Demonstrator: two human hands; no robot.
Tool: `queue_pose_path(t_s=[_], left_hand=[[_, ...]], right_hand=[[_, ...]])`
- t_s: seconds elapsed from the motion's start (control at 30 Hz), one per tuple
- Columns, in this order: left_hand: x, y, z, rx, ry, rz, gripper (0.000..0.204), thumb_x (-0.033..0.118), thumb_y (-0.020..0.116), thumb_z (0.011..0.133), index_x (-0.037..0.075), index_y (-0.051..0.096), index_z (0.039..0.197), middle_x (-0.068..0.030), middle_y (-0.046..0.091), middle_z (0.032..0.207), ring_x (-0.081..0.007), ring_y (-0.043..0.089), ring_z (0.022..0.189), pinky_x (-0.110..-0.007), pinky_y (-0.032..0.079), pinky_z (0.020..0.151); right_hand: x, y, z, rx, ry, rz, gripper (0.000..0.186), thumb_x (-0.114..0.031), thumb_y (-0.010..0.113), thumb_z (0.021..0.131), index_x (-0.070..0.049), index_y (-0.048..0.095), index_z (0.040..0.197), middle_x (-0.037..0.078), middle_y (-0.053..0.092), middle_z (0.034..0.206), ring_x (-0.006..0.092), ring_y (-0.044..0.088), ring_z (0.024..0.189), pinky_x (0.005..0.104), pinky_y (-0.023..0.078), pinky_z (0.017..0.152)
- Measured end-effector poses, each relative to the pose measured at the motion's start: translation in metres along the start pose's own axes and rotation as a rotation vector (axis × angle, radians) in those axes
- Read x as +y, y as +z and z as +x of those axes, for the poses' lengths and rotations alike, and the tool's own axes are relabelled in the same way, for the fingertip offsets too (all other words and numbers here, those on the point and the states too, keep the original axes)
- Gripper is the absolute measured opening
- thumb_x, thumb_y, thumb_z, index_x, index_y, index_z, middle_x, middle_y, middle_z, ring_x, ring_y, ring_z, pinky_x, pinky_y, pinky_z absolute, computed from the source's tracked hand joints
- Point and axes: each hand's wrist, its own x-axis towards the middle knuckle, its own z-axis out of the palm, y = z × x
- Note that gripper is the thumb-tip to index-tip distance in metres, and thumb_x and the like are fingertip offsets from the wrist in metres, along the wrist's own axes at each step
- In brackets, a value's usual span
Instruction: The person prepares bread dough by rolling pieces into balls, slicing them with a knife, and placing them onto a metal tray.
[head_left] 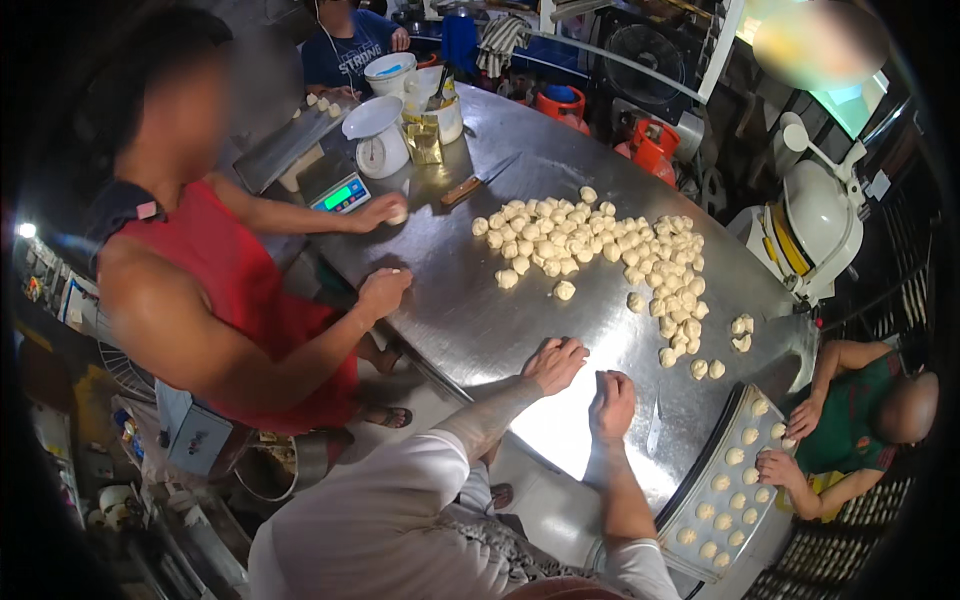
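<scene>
My left hand (557, 366) rests low over the steel table (450, 330) near its front edge, its fingers curled down. Just to its right, my right hand (614, 405) is cupped against the metal in the same way. Whatever lies under either palm is hidden from view. Beyond my hands spreads a large heap of dough balls (545, 235), reaching toward the right side of the table. One single dough ball (564, 290) sits apart from the heap, closest to my left hand. A thin metal blade (654, 428) lies right of my right hand.
At left a person in a red apron (250, 300) works dough beside a digital scale (341, 194). A person in green (845, 430) handles dough on a tray (715, 520) at right. A knife (470, 185), dial scale (378, 150) and white tubs (392, 72) stand farther back.
</scene>
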Motion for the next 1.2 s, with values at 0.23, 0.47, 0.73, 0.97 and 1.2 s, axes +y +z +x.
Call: queue_pose_path(t_s=[0.23, 0.47, 0.73, 0.97, 1.2], left_hand=[[-0.044, 0.005, -0.061, -0.076, 0.044, -0.077, 0.024, 0.011, 0.055, 0.103, 0.009, 0.069, 0.123, -0.0111, 0.065, 0.122, -0.0277, 0.062, 0.116, -0.043, 0.045, 0.104], [-0.004, -0.006, -0.017, -0.246, -0.141, -0.082, 0.028, 0.008, 0.053, 0.103, 0.007, 0.065, 0.128, -0.0159, 0.063, 0.126, -0.0324, 0.062, 0.12, -0.049, 0.048, 0.104], [-0.021, -0.01, 0.009, -0.039, -0.054, -0.028, 0.035, 0.007, 0.058, 0.098, 0.013, 0.066, 0.131, -0.0114, 0.054, 0.144, -0.0345, 0.061, 0.119, -0.047, 0.05, 0.107], [-0.047, 0.003, -0.059, -0.024, -0.071, -0.227, 0.018, 0.004, 0.06, 0.094, 0.012, 0.071, 0.106, -0.006, 0.066, 0.115, -0.0272, 0.064, 0.112, -0.043, 0.051, 0.099], [-0.011, -0.009, -0.006, 0.085, -0.049, -0.143, 0.018, 0.003, 0.061, 0.094, 0.011, 0.073, 0.105, -0.0054, 0.065, 0.118, -0.0281, 0.065, 0.115, -0.043, 0.05, 0.102]], right_hand=[[0.04, -0.039, -0.062, -0.275, -0.173, 0.132, 0.036, 0.008, 0.067, 0.084, -0.005, 0.074, 0.117, 0.018, 0.064, 0.106, 0.0391, 0.066, 0.095, 0.0484, 0.054, 0.08], [-0.003, 0.008, -0.033, -0.066, 0.094, 0.08, 0.023, 0.001, 0.069, 0.092, -0.008, 0.075, 0.113, 0.017, 0.066, 0.112, 0.0373, 0.065, 0.101, 0.0444, 0.054, 0.085], [0.04, -0.006, -0.005, -0.076, -0.208, 0.003, 0.019, -0.003, 0.073, 0.089, -0.009, 0.076, 0.107, 0.022, 0.068, 0.119, 0.0409, 0.067, 0.103, 0.0496, 0.055, 0.087], [0.023, -0.022, -0.079, -0.178, -0.049, 0.239, 0.023, 0.001, 0.055, 0.096, 0.0, 0.072, 0.111, 0.022, 0.059, 0.105, 0.042, 0.059, 0.106, 0.0501, 0.05, 0.097], [0.012, 0.003, 0.002, -0.067, -0.04, 0.044, 0.022, -0.002, 0.056, 0.098, 0.001, 0.071, 0.114, 0.023, 0.064, 0.115, 0.0432, 0.06, 0.107, 0.0506, 0.05, 0.094]])
